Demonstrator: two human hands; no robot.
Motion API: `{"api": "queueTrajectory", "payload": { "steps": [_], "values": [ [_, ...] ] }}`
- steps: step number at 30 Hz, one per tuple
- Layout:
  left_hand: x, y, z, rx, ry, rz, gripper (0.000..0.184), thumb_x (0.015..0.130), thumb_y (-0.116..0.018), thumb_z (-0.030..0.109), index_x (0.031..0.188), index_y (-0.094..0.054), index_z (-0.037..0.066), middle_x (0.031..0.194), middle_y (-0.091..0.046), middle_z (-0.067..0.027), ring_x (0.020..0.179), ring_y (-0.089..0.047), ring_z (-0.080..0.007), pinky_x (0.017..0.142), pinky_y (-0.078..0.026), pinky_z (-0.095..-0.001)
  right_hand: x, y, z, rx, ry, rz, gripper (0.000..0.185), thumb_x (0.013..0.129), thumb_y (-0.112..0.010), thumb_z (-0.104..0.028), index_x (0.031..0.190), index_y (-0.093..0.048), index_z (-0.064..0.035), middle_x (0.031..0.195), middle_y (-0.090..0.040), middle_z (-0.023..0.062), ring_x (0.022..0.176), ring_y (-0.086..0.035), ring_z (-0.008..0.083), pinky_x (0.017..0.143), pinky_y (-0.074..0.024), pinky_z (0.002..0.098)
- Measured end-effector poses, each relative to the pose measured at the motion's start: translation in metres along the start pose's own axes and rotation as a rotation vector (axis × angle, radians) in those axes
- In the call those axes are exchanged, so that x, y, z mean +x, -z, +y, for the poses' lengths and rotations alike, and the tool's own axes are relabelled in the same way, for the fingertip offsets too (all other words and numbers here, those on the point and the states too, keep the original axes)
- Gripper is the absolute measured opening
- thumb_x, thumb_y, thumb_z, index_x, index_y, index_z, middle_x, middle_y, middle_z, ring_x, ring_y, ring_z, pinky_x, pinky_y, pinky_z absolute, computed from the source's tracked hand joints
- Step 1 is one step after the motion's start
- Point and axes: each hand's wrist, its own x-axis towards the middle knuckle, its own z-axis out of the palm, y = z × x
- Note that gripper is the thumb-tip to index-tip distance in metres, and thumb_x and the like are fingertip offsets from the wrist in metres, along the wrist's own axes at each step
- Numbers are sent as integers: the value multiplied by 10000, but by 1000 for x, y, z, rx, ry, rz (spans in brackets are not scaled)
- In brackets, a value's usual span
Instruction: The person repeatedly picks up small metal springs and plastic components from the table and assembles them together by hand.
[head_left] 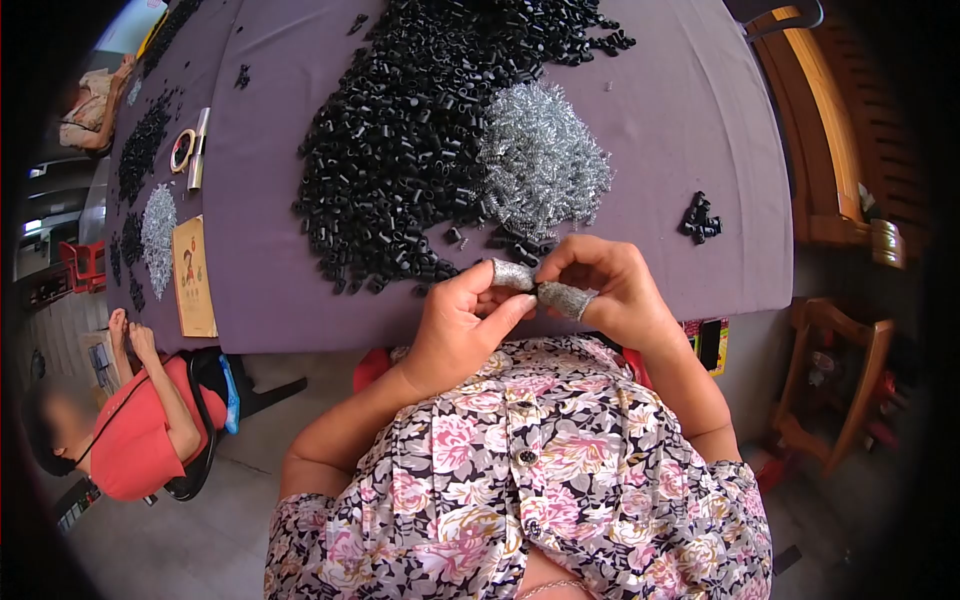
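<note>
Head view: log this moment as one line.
left hand + right hand: at small black part | black pieces: piled on table | springs: heaped beside them

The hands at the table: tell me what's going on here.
The person's left hand and right hand meet by the near edge of the table, fingertips together around what looks like a small black piece. Silvery wraps cover a digit on each hand. Just beyond lies a big heap of black parts, with a pile of silvery springs against its right side. Off to the left, another person in a red top sits by the tables.
</note>
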Motion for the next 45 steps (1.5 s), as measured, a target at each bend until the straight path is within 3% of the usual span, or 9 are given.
{"api": "queueTrajectory", "payload": {
  "steps": [4,7,22,24,27,30,33,38,45],
  "values": [
    [3,0,0,-45,-5,-1,134,965,-653,-6,1098,-650,-10,981,-720,-29,867,-658,-52,778,-541,-226,0,-4,1,-156,47,69,127,873,-716,63,994,-685,42,896,-710,57,886,-710,133,788,-563,280],
    [5,3,4,-123,82,-50,212,997,-595,-2,1206,-614,-35,1089,-700,-69,976,-681,-116,883,-574,-270,-3,-7,-4,-241,61,101,149,862,-726,61,1008,-699,41,910,-706,61,890,-708,144,786,-565,289],
    [-1,-2,-2,-50,19,-15,182,992,-610,3,1170,-629,-24,1068,-704,-63,954,-679,-104,864,-568,-261,-13,-15,7,-442,239,188,248,823,-724,77,1066,-710,28,933,-688,124,851,-705,222,724,-552,336],
    [-1,-4,-1,-72,26,17,155,963,-639,-10,1118,-641,-8,993,-700,-26,868,-649,-57,780,-534,-220,-15,-15,1,-486,272,166,267,816,-719,77,1078,-711,25,937,-687,140,854,-708,256,729,-553,339],
    [-2,-2,4,-109,39,3,160,966,-614,-8,1125,-632,-16,1018,-696,-32,895,-658,-76,802,-549,-240,-17,-10,-3,-513,364,93,336,807,-716,73,1138,-699,16,997,-681,155,889,-706,288,745,-556,353],
    [1,-2,8,-218,58,-13,196,970,-586,7,1160,-625,-24,1053,-693,-50,938,-671,-105,851,-560,-262,-18,-9,-19,-493,264,123,439,785,-753,34,1214,-665,8,1069,-665,163,916,-697,323,770,-562,379],
    [4,-10,8,-369,38,34,199,972,-595,33,1163,-638,-5,1026,-701,-42,912,-659,-91,838,-544,-255,-13,-21,-17,-737,445,195,548,759,-793,-23,1281,-627,-11,1098,-651,154,928,-685,341,777,-571,395],
    [7,-14,3,-498,38,52,215,975,-580,24,1176,-645,-18,1068,-703,-51,961,-660,-100,882,-535,-260,8,-27,13,-1056,691,285,629,670,-768,-63,1274,-610,14,1072,-654,134,893,-666,302,755,-562,388],
    [5,-11,10,-280,211,-18,171,1015,-552,72,1080,-673,-29,997,-684,-1,907,-602,-39,793,-510,-219,4,-26,19,-1096,643,225,586,690,-759,-75,1243,-605,42,1008,-646,133,865,-662,293,735,-560,381]
  ]
}}
